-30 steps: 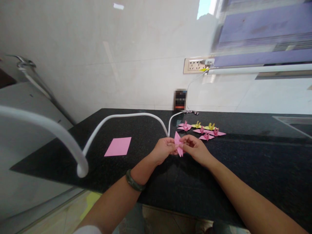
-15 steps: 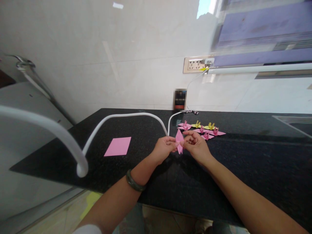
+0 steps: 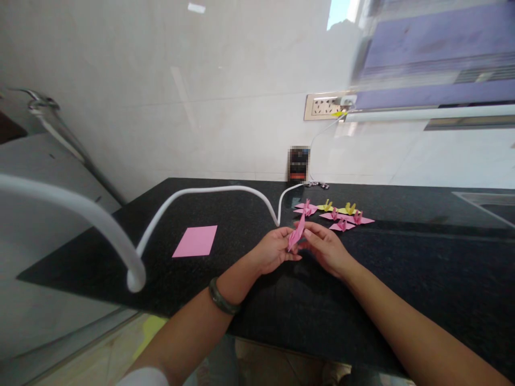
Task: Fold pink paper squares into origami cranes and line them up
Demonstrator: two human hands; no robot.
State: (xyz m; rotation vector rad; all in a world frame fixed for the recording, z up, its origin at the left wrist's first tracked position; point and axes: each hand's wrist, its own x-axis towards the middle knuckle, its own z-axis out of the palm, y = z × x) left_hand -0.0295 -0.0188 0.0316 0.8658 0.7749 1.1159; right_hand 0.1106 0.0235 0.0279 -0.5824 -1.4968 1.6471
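Above the dark countertop, a partly folded piece of pink origami paper (image 3: 298,233) stands tilted between my two hands, narrow and pointed at its upper end. My left hand (image 3: 272,253) pinches it from the left, some fingers stretched out beneath. From the right, the thumb and fingers of my right hand (image 3: 328,247) close on its edge; part of that grip is hidden behind the paper. Just beyond my right hand sit several folded paper cranes, pink ones (image 3: 341,225) and yellow ones (image 3: 350,209). A flat pink paper sheet (image 3: 195,241) lies off to the left.
A white bendable stand arm (image 3: 209,190) arches across the left of the black countertop (image 3: 241,305). By the wall stands a pixelated dark object (image 3: 298,163) with a white cable (image 3: 311,145) beside it, running up to the wall socket (image 3: 322,107).
The folded pink paper has turned from facing me broadly to a slanted, narrower view, its top leaning right. My left fingers have spread lower, and my right hand has shifted slightly.
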